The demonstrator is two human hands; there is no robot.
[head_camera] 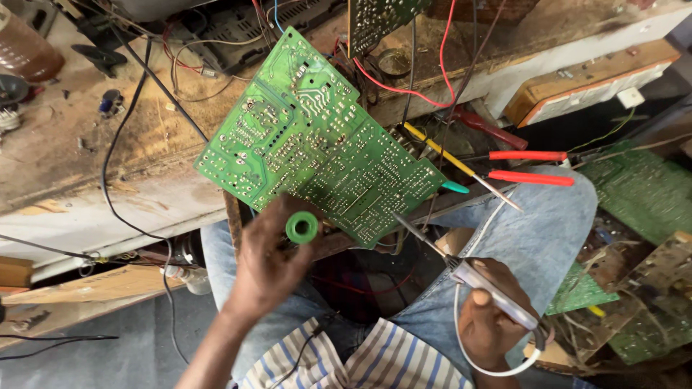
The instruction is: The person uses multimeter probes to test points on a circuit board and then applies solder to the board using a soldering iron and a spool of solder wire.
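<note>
Circuit board soldering is proceeding, no joint being touched.
Left hand is clamping board and green solder spool; right hand is gripping soldering iron, tip hovering beside the edge.

Bright, even daylight from above, soft shadows under bench (mild glare on wood top), slight blur at edges.

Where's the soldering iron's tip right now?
In the head view, the soldering iron is in the right hand, lower right above the lap; its tip sits at the lower right edge of the green circuit board, apparently touching it.
</note>
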